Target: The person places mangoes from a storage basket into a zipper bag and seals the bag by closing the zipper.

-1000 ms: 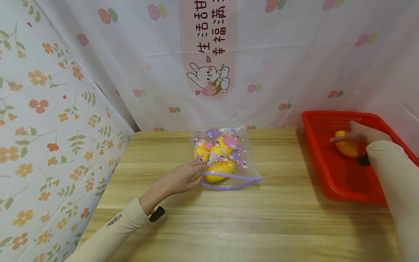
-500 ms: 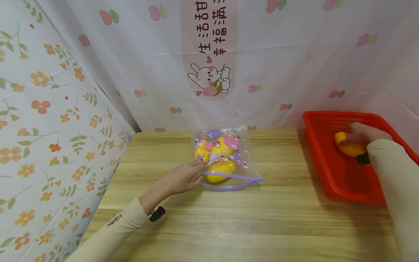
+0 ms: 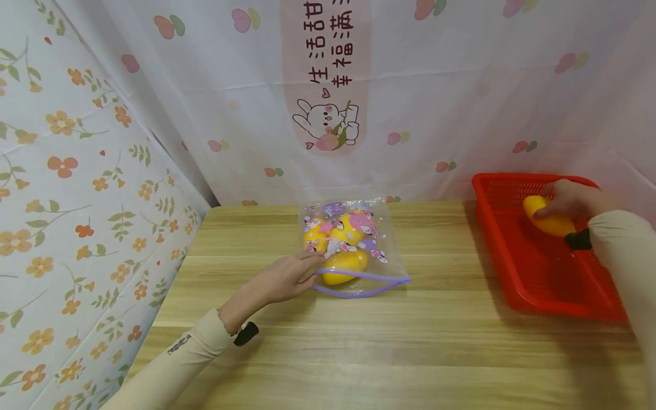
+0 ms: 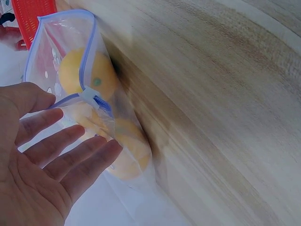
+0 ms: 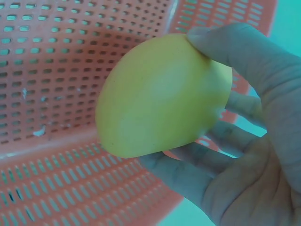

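Observation:
A clear zip bag point(image 3: 379, 259) printed with pink and purple figures lies on the table in the head view, its purple-edged mouth parted towards the front. Several yellow mangoes point(image 3: 344, 266) show through its film. My left hand point(image 3: 289, 278) pinches the left end of the bag's mouth between thumb and index finger, beside a white slider point(image 4: 89, 95); the other fingers extend loosely. At the right, my right hand point(image 3: 574, 200) holds another yellow mango point(image 5: 162, 101) over the red basket point(image 3: 504, 267), thumb on one side and fingers around the other.
The perforated basket stands at the table's point(image 3: 384, 353) right end. A white curtain point(image 3: 435, 102) with fruit prints hangs along the back. Flower-printed cloth point(image 3: 66, 188) borders the left side. Small pale specks point(image 5: 40, 132) lie on the basket's inner surface.
My right hand has closed round the mango in the basket, lifted it slightly and tilted it. My left hand and the bag have stayed in place.

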### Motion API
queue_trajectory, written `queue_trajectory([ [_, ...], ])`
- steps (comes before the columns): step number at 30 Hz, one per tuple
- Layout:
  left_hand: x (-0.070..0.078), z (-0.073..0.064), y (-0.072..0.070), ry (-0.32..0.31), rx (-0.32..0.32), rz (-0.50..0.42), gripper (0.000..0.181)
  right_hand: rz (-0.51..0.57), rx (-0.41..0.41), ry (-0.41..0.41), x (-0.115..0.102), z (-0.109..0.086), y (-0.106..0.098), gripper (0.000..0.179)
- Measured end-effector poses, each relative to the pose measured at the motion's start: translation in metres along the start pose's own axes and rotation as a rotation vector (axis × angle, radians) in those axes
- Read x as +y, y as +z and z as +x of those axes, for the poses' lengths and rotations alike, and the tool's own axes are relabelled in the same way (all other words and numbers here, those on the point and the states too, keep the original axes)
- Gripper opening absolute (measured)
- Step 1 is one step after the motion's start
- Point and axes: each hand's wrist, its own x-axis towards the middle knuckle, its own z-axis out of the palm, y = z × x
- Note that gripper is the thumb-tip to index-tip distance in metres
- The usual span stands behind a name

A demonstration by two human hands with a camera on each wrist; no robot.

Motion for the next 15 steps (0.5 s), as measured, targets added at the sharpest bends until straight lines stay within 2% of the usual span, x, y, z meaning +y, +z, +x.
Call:
queue_trajectory([
  [2,0.000,0.001,0.000,-0.001,-0.004,0.000,0.042,-0.020,0.004,-0.010,-0.002,-0.002,-0.002,0.083],
  [8,-0.001,0.002,0.000,0.013,0.003,0.006,0.042,-0.113,0.096,-0.067,-0.012,-0.010,-0.011,0.078],
  [15,0.002,0.003,0.000,0.016,0.006,0.013,0.042,-0.228,0.169,-0.165,-0.031,-0.016,-0.020,0.056],
])
